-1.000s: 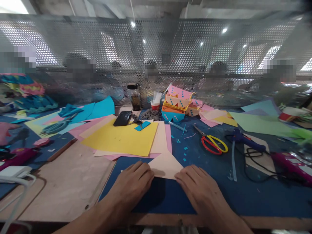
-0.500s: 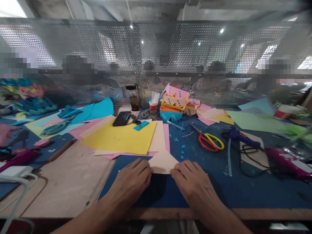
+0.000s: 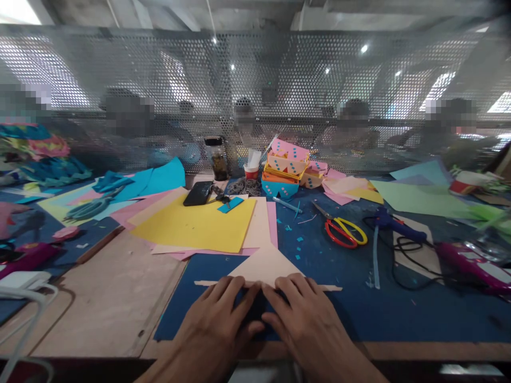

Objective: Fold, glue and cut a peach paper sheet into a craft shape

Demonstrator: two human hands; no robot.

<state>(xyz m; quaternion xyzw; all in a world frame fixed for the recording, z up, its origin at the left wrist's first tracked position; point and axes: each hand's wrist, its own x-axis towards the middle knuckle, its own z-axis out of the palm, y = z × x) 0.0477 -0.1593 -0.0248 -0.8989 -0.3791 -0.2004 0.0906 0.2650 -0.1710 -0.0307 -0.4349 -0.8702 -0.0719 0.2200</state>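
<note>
A peach sheet of folded paper (image 3: 271, 263) lies on the blue board in front of me, its point facing away. Along its near edge runs a narrow folded strip (image 3: 330, 288) whose ends stick out on both sides. My left hand (image 3: 221, 314) rests with stretched fingers on the left half of this edge. On the right half lie the spread fingers of my right hand (image 3: 301, 314). The index fingertips nearly meet at the middle, and both thumbs stand apart below the edge. My fingers cover much of the strip.
Yellow paper (image 3: 199, 229) bearing a phone (image 3: 198, 193) and keys lies beyond. Red-and-yellow scissors (image 3: 343, 231), a glue gun (image 3: 399, 226) with its cord and a glue stick (image 3: 376, 260) are to the right. Decorated paper baskets (image 3: 283, 170) and a jar (image 3: 218, 158) stand behind.
Both hands have slid inward from the paper's sides to the middle of its near edge. Their fingers have gone from pinched to spread, uncovering the strip's ends.
</note>
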